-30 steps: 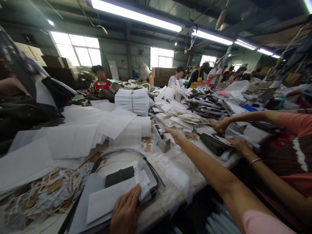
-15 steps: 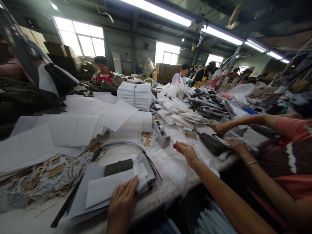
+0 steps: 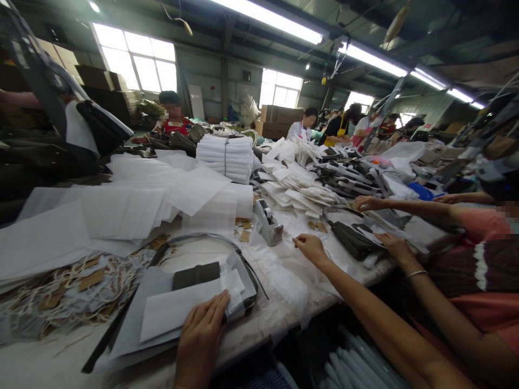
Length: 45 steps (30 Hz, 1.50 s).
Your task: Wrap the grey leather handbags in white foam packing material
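My left hand (image 3: 200, 337) lies flat, fingers stretched, on a white sheet of paper (image 3: 178, 308) near the table's front edge. The sheet partly covers a dark bag (image 3: 197, 274) with a looped strap (image 3: 203, 237). My right hand (image 3: 310, 247) hovers low over the plastic-covered table (image 3: 284, 281), a little right of a grey tape dispenser (image 3: 268, 221). Its fingers are curled together in a pinch; what they hold is too small to make out.
A co-worker in a pink top at the right has both hands (image 3: 395, 246) on dark bags (image 3: 352, 239). Loose white sheets (image 3: 121, 210), a folded white stack (image 3: 227, 156) and paper tags with strings (image 3: 81, 286) cover the table. Other people work farther back.
My right hand has pulled back from the tape dispenser toward me and closed into a pinch. My left hand stays pressed on the paper. The co-worker's far hand shifted slightly.
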Each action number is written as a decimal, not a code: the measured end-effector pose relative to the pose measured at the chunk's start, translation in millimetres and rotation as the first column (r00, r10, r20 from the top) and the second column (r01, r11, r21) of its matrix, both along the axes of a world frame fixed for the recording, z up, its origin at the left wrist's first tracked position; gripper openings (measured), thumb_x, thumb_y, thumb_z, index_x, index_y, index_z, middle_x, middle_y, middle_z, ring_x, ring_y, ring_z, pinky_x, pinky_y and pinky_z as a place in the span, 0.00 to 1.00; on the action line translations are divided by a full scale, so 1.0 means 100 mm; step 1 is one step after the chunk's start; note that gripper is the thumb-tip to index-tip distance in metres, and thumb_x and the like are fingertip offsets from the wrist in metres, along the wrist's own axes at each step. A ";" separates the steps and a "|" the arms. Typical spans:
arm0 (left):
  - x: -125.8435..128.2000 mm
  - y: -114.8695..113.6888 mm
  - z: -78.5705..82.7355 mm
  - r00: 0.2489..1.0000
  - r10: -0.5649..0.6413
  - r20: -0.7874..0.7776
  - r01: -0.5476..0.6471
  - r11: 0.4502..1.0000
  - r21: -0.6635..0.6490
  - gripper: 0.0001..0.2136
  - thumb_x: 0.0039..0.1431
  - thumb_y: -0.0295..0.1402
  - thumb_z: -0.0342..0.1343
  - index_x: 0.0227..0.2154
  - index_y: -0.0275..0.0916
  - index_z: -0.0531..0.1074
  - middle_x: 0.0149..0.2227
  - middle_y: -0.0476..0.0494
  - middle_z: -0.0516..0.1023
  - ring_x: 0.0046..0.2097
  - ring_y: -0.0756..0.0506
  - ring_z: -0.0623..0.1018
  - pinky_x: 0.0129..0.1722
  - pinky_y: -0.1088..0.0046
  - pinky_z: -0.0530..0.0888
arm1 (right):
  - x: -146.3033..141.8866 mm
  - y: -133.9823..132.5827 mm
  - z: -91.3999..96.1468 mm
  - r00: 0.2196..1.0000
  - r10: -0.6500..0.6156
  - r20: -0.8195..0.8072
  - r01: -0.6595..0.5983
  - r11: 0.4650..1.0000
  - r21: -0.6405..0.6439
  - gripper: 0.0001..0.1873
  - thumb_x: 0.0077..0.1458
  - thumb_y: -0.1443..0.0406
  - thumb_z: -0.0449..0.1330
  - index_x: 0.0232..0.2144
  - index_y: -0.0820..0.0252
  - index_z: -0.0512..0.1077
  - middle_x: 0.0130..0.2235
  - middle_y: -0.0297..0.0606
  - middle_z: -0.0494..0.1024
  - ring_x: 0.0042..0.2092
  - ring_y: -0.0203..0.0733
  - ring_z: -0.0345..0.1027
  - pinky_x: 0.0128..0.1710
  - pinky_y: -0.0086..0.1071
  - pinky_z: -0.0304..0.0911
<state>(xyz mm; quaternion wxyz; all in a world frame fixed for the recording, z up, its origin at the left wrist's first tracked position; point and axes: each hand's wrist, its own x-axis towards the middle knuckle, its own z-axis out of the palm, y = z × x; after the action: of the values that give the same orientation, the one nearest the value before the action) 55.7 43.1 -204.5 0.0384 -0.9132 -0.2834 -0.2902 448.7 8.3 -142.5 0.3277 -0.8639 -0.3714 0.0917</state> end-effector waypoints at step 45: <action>0.05 -0.10 0.08 0.996 0.027 0.081 -0.013 0.985 -0.171 0.18 0.65 0.22 0.52 0.56 0.40 0.70 0.58 0.47 0.74 0.54 0.42 0.73 0.55 0.60 0.68 | -1.76 1.15 0.73 -0.015 0.997 0.077 -0.758 0.039 -0.652 0.14 0.56 0.52 0.65 0.29 0.55 0.79 0.28 0.32 0.80 0.29 0.37 0.70 0.25 0.29 0.46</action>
<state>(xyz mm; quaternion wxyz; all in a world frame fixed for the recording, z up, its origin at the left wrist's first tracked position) 60.6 33.3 -196.7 -0.0489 -0.8974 -0.3177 -0.3021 273.0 123.1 -69.9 -0.1325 -0.4285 -0.8854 0.1218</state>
